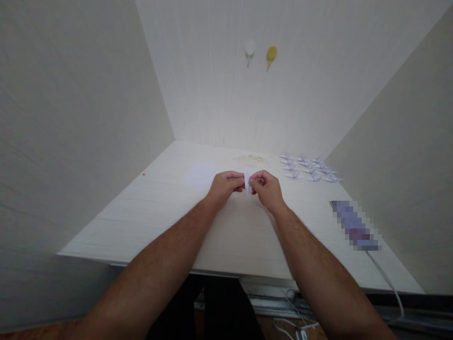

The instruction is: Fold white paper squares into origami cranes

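Between my two hands a small folded piece of white paper (247, 181) stands upright, narrow and tall, a little above the table. My left hand (226, 185) pinches its left side with thumb and fingers. From the other side my right hand (264, 186) grips the right edge, thumb toward me and fingers curled. The exact folds are too pale to make out. Several folded white paper cranes (307, 168) sit in rows at the back right of the table, beyond my right hand.
The white table (155, 222) is boxed in by walls on three sides. A blurred-out flat device (354, 226) lies at the right with a white cable (389, 281). Two hooks, one white (249, 48) and one yellow (271, 53), hang on the back wall.
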Action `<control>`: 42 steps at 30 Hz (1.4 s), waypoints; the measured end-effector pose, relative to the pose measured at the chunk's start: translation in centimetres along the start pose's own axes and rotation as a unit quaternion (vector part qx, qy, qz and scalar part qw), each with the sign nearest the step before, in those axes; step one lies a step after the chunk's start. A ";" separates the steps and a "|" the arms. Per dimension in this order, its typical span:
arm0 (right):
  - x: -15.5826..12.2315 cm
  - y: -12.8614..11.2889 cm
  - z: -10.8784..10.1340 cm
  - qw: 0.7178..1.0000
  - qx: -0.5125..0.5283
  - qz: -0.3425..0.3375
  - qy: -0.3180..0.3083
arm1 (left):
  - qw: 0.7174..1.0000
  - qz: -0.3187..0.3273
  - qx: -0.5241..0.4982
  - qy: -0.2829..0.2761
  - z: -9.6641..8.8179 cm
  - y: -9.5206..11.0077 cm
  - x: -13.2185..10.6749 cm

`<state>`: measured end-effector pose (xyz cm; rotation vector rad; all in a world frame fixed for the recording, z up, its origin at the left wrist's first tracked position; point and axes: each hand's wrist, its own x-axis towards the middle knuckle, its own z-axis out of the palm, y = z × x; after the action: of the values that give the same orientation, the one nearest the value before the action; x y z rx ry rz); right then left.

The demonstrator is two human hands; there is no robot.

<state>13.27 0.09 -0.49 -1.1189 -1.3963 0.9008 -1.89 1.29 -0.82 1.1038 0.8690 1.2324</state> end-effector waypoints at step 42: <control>-0.4 -0.5 -0.4 0.995 -0.099 -0.011 -0.010 | 0.982 0.102 0.155 -0.035 -0.5 -0.1 -0.1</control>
<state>13.60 -0.50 -0.05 -1.2422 -1.5371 0.7714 -2.37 1.31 -1.11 1.5079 0.9316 1.2419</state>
